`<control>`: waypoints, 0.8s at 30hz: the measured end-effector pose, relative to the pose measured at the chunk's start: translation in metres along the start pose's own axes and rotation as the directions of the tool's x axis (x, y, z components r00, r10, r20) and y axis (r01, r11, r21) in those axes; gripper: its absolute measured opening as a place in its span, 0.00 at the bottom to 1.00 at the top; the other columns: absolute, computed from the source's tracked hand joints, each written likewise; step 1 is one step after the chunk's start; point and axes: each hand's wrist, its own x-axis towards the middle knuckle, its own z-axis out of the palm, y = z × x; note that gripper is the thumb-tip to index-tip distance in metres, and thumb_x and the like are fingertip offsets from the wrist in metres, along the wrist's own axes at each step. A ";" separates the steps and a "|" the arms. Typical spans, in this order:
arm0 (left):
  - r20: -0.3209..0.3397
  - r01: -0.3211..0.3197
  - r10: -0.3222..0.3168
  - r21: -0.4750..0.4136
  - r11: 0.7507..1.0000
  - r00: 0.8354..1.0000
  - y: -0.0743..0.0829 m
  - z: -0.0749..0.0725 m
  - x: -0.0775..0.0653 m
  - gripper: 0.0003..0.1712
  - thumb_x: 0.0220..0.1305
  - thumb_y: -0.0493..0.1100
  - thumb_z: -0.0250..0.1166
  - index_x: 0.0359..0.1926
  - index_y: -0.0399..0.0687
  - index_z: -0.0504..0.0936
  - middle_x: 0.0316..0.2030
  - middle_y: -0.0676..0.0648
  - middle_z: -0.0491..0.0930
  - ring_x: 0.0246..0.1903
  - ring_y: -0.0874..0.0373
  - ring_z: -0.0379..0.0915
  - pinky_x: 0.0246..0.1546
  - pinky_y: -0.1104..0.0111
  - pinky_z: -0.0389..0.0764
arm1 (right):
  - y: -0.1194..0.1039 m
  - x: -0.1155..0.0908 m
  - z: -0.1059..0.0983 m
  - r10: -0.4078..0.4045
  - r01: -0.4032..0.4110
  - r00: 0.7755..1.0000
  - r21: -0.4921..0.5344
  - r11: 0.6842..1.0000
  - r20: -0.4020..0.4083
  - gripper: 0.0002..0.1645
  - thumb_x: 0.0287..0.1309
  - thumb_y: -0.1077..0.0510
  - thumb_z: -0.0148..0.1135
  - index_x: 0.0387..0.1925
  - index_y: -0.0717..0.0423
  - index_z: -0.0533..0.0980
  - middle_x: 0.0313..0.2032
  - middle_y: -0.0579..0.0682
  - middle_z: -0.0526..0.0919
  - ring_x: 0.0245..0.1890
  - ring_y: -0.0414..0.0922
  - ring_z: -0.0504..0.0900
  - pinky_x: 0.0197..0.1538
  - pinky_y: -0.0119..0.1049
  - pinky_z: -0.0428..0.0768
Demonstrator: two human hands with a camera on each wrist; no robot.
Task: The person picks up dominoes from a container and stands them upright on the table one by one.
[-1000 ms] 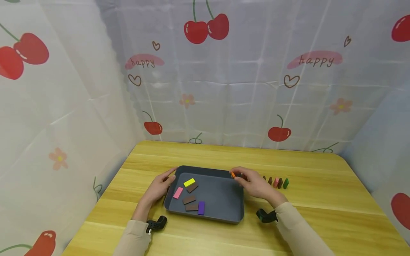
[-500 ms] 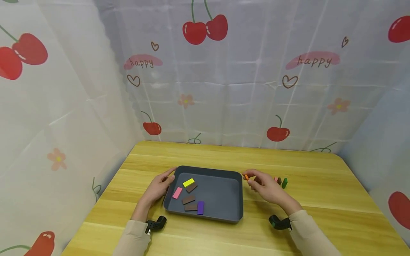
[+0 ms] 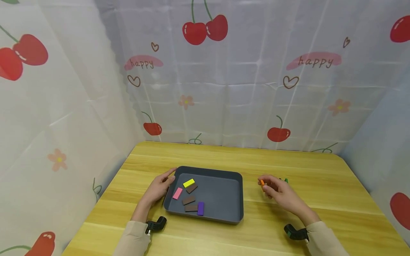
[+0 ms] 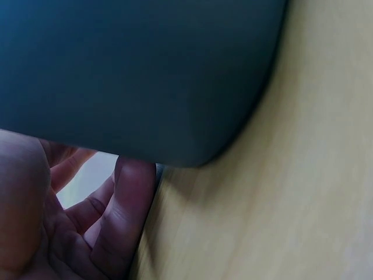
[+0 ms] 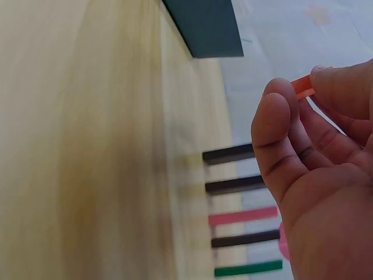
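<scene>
My left hand (image 3: pixel 159 188) holds the left side of a dark grey tray (image 3: pixel 221 218), its thumb at the rim and its fingers against the outer wall. In the left wrist view the fingers (image 4: pixel 125 210) lie close under the tray's edge. To the right of the tray, my right hand (image 3: pixel 283 193) pinches an orange domino (image 3: pixel 263 183) between thumb and fingertips, above the table. Behind that hand dominoes stand on end in a row; the right wrist view shows dark brown ones, a pink domino (image 5: pixel 243 215) and a green domino (image 5: pixel 248 268). The hand hides most of the row in the head view.
Inside the tray lie a yellow domino (image 3: pixel 189 183), a pink domino, a purple domino (image 3: pixel 200 208) and several brown dominoes (image 3: pixel 191 208), all toward the left. The wooden table (image 3: pixel 205 153) ends at a cherry-print curtain (image 3: pixel 230 106) behind and at the sides.
My right hand has moved right from the tray's far right corner, carrying the orange domino toward the standing row and covering more of it. The left hand and tray stay put.
</scene>
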 end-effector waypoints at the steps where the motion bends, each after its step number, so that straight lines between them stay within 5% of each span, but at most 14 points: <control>1: 0.002 0.002 -0.002 -0.006 1.000 1.000 0.001 0.000 0.000 0.27 0.79 0.53 0.57 0.75 0.64 0.71 0.27 0.48 0.68 0.25 0.55 0.65 0.27 0.68 0.69 | 0.002 -0.002 -0.001 0.001 -0.001 1.000 0.006 1.000 -0.001 0.19 0.75 0.59 0.57 0.62 0.61 0.74 0.42 0.59 0.80 0.31 0.47 0.78 0.34 0.37 0.78; 8: -0.003 0.002 -0.002 0.006 1.000 1.000 0.002 0.000 -0.001 0.27 0.79 0.53 0.57 0.75 0.63 0.71 0.28 0.47 0.68 0.26 0.55 0.65 0.27 0.68 0.69 | 0.012 -0.015 -0.011 0.054 -0.054 0.998 0.022 0.998 -0.011 0.20 0.76 0.58 0.55 0.63 0.62 0.73 0.40 0.60 0.78 0.31 0.44 0.77 0.34 0.36 0.77; 15: 0.002 0.003 -0.003 0.013 1.000 1.000 0.002 0.000 -0.001 0.27 0.78 0.54 0.57 0.75 0.65 0.71 0.33 0.43 0.73 0.32 0.53 0.69 0.31 0.68 0.71 | 0.023 -0.030 -0.017 0.091 -0.091 0.994 -0.002 0.996 -0.058 0.21 0.77 0.61 0.55 0.65 0.63 0.72 0.55 0.66 0.79 0.34 0.38 0.79 0.37 0.33 0.79; 24: 0.003 0.008 -0.008 0.015 1.000 1.000 0.002 0.000 -0.001 0.27 0.79 0.54 0.57 0.75 0.64 0.70 0.32 0.43 0.73 0.29 0.53 0.69 0.30 0.68 0.71 | 0.033 -0.044 -0.028 0.136 -0.135 0.984 0.014 0.991 -0.114 0.20 0.78 0.62 0.52 0.65 0.65 0.71 0.50 0.65 0.81 0.34 0.37 0.81 0.37 0.34 0.82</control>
